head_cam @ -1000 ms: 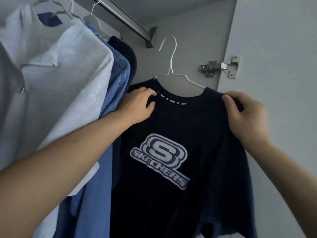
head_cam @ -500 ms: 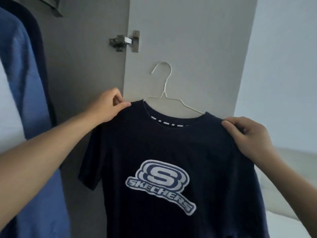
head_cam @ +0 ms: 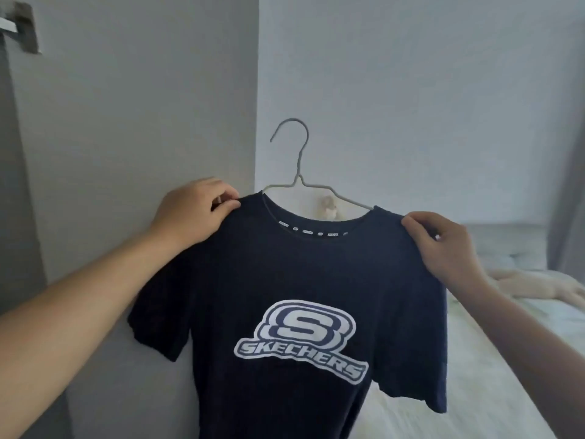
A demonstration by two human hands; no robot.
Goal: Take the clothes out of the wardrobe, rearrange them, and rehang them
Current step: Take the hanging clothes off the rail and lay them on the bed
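Note:
A navy T-shirt (head_cam: pixel 316 274) with a white Skechers logo hangs on a white wire hanger (head_cam: pixel 297 172), held up in the air in front of me. My left hand (head_cam: pixel 193 213) pinches the shirt's left shoulder. My right hand (head_cam: pixel 443 245) grips its right shoulder. The hanger's hook is free and touches nothing. The shirt's hem runs out of the bottom of the frame.
The open wardrobe door (head_cam: pixel 142 122) stands behind the shirt on the left, with a hinge (head_cam: pixel 19 26) at the top left corner. A bed (head_cam: pixel 474 359) with pale bedding and a cream blanket lies at the lower right. A grey curtain (head_cam: pixel 569 153) hangs at the far right.
The shirt on its hanger has come out of the wardrobe and swung right, away from the rail and the other hanging clothes, which have left the view. Both hands keep their hold.

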